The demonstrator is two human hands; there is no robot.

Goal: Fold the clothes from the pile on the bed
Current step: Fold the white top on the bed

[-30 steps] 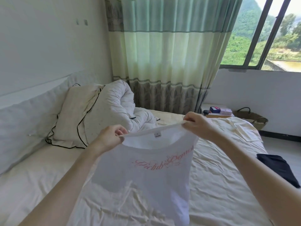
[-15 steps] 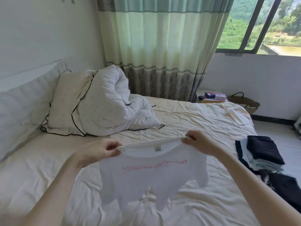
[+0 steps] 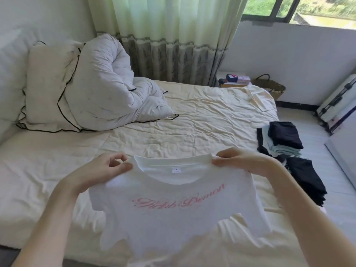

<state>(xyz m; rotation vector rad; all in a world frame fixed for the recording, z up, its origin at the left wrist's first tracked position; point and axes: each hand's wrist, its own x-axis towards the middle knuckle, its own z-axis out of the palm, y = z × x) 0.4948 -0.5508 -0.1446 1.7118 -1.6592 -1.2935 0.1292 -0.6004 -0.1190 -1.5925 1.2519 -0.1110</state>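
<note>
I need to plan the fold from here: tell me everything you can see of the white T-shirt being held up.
The white T-shirt looks like thin cotton, with pink script lettering across the chest and a small label inside the round collar. It hangs spread open, front toward the camera, above the cream bed sheet, unfolded. The left hand and right hand pinch its shoulders beside the collar.

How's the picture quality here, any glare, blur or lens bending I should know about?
Head view: daylight from the window blows out the curtain; the wide-angle lens bows the walls and the bed edges; the white T-shirt pinched by the left hand and right hand is reasonably sharp, its pink lettering slightly soft; shadows are mild.
</note>
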